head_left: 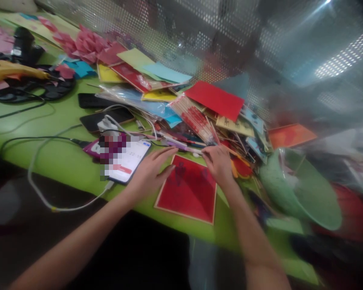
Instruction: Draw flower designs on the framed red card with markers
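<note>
A red square card [189, 197] with a pale border and dark drawn marks lies near the table's front edge. My left hand [153, 169] hovers over its upper left corner, fingers stretched forward and thumb apart. Just beyond the card lies a slim white-and-purple pen [186, 148], close to the fingertips of both hands. My right hand [219, 163] is at the card's upper right, its bent fingers and thumb slightly apart near the pen's right end. Blur hides whether either hand touches the pen.
A lit phone [128, 161] on a white cable [33, 177] lies left on the green table [78, 177]. Behind are coloured papers [214, 98] and bundled sticks [192, 117]. A green bowl [302, 189] stands right, a yellow glue gun [16, 72] far left.
</note>
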`<state>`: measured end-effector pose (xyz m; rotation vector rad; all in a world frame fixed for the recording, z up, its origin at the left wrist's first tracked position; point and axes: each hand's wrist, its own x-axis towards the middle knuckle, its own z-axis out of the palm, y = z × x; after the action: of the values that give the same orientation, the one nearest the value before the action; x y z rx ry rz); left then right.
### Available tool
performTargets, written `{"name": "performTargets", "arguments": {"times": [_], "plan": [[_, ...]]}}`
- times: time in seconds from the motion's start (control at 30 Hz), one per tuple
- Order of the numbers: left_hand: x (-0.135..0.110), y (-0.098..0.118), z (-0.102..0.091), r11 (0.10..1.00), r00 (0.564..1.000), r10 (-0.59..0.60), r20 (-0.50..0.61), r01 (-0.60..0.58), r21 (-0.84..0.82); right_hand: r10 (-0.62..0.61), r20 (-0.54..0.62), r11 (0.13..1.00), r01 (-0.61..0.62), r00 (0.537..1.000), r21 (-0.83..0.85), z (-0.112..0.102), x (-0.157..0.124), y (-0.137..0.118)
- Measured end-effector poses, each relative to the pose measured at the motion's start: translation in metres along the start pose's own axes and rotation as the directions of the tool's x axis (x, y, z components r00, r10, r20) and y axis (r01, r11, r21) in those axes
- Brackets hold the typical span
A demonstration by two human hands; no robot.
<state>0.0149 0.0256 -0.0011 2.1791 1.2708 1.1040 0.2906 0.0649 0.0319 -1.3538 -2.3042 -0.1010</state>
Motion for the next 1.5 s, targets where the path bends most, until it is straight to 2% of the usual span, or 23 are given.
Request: {"name": "performTargets", "arguments": {"times": [0.2,0.3,0.4,0.5,0.7,0.77,0.97,1.3,1.5], "plan": [[0.016,0.006,0.006,0.993,0.998,0.054,0.014,-0.055,0.107,-0.073,0.005,0.966,0.069,0.997,0.247,-0.020,0.000,-0.031],[0.016,0.004,0.011,0.988,0.997,0.071,0.038,-0.075,0.135,0.024,0.017,0.903,-0.029,1.000,0.429,-0.026,-0.002,-0.039],[0.014,0.003,0.014,0.984,0.992,0.101,0.073,-0.110,0.137,0.202,0.079,0.716,-0.202,0.976,0.668,-0.028,-0.006,-0.042],[0.011,0.005,0.015,0.981,0.984,0.133,0.115,-0.148,0.126,0.290,0.142,0.516,-0.280,0.946,0.810,-0.025,-0.007,-0.044],[0.006,0.007,0.013,0.977,0.969,0.170,0.177,-0.190,0.101,0.217,0.307,0.245,-0.356,0.927,0.902,-0.014,-0.009,-0.058],[0.005,0.006,0.012,0.975,0.965,0.182,0.191,-0.202,0.091,0.206,0.321,0.195,-0.360,0.924,0.912,-0.012,-0.009,-0.061],[0.005,0.005,0.012,0.965,0.958,0.224,0.181,-0.244,0.100,0.233,0.278,0.169,-0.321,0.932,0.932,-0.008,-0.010,-0.060],[0.006,0.009,0.015,0.945,0.953,0.283,0.111,-0.297,0.137,0.327,0.260,0.211,-0.339,0.908,0.917,-0.011,-0.011,-0.062],[0.008,0.014,0.018,0.923,0.947,0.308,0.095,-0.321,0.211,0.384,0.235,0.189,-0.325,0.893,0.927,-0.011,-0.013,-0.067]]}}
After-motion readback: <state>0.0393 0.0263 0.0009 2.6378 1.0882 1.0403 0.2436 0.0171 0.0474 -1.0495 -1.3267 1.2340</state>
